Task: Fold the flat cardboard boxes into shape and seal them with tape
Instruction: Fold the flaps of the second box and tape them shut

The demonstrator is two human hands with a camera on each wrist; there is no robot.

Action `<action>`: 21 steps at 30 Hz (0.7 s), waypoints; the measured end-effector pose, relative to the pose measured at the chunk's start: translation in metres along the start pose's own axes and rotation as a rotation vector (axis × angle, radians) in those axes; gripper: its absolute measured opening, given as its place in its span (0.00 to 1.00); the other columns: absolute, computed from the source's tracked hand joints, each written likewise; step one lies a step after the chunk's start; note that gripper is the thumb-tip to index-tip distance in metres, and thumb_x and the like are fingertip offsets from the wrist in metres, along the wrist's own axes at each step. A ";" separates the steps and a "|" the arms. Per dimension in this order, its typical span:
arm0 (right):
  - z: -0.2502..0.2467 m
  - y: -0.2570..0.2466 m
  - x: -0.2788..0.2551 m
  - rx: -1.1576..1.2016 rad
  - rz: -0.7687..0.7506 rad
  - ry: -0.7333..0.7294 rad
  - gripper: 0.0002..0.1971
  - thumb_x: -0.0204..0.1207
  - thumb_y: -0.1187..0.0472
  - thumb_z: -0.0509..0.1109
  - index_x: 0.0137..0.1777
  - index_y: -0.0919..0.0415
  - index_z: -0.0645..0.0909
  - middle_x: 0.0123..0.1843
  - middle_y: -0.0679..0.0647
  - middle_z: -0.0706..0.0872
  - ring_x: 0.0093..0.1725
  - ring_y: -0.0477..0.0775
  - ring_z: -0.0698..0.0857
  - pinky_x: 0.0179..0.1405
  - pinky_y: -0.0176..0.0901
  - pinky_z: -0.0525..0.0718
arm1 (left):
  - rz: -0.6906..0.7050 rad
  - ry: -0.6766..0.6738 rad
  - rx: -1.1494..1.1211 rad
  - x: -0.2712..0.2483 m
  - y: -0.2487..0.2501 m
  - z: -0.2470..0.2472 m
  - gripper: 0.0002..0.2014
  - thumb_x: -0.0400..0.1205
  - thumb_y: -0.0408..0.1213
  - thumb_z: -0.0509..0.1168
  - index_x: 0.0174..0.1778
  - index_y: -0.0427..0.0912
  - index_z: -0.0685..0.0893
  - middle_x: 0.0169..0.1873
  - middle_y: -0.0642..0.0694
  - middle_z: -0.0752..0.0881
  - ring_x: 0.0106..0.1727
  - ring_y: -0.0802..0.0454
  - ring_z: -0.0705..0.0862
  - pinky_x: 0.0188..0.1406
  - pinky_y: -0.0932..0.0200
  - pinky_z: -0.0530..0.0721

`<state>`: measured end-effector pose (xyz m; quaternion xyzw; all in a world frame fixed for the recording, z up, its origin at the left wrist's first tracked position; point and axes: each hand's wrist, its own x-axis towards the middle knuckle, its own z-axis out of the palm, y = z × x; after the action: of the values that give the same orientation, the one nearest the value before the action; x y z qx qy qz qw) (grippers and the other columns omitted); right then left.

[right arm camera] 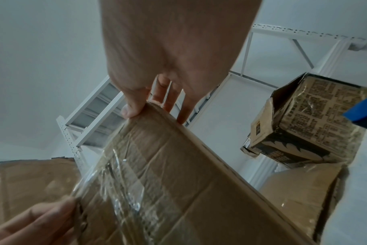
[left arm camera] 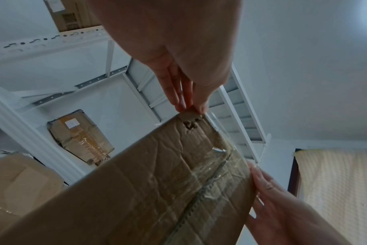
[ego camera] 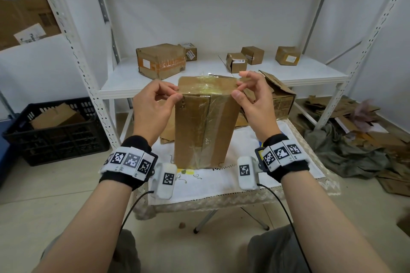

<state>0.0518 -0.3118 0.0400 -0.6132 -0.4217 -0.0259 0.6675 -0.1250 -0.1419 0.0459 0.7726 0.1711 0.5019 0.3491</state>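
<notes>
A tall brown cardboard box (ego camera: 204, 128) stands upright on a small cloth-covered table (ego camera: 221, 186), its front seam covered with clear tape. A strip of clear tape (ego camera: 208, 90) lies stretched across the box's top front edge. My left hand (ego camera: 175, 95) pinches the strip's left end at the top left corner. At the top right corner, my right hand (ego camera: 238, 88) pinches the other end. The left wrist view shows the left hand (left arm camera: 191, 109) at the corner of the box (left arm camera: 157, 182). In the right wrist view, the right hand (right arm camera: 136, 111) grips the glossy tape (right arm camera: 119, 165) at the box's edge.
Behind the table a white metal shelf (ego camera: 221, 77) carries several taped boxes (ego camera: 160, 61). An open printed box (ego camera: 281, 95) sits just right of my right hand. A black crate (ego camera: 55, 135) with cardboard stands on the floor at left. Cardboard scraps (ego camera: 355, 128) lie at right.
</notes>
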 end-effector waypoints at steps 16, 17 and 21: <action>0.011 0.005 0.007 0.212 0.101 0.026 0.29 0.74 0.69 0.70 0.76 0.58 0.75 0.43 0.50 0.78 0.56 0.52 0.82 0.74 0.50 0.76 | 0.046 -0.027 -0.059 0.006 -0.003 0.022 0.07 0.80 0.26 0.66 0.43 0.40 0.74 0.48 0.42 0.82 0.59 0.56 0.84 0.60 0.56 0.82; 0.012 0.005 0.008 0.235 0.112 0.035 0.30 0.72 0.69 0.70 0.76 0.58 0.75 0.42 0.49 0.77 0.55 0.50 0.82 0.74 0.51 0.76 | 0.041 -0.021 -0.069 0.005 -0.003 0.023 0.07 0.80 0.27 0.66 0.43 0.40 0.74 0.48 0.42 0.82 0.58 0.55 0.84 0.60 0.55 0.82; 0.016 0.005 0.008 0.290 0.148 0.050 0.30 0.71 0.71 0.69 0.75 0.58 0.75 0.40 0.47 0.74 0.56 0.49 0.82 0.71 0.48 0.77 | 0.024 0.001 -0.088 0.004 -0.006 0.025 0.10 0.84 0.37 0.69 0.42 0.43 0.74 0.46 0.40 0.82 0.56 0.51 0.84 0.57 0.55 0.82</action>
<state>0.0512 -0.2927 0.0393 -0.5391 -0.3578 0.0692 0.7593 -0.1005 -0.1444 0.0380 0.7583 0.1397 0.5136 0.3765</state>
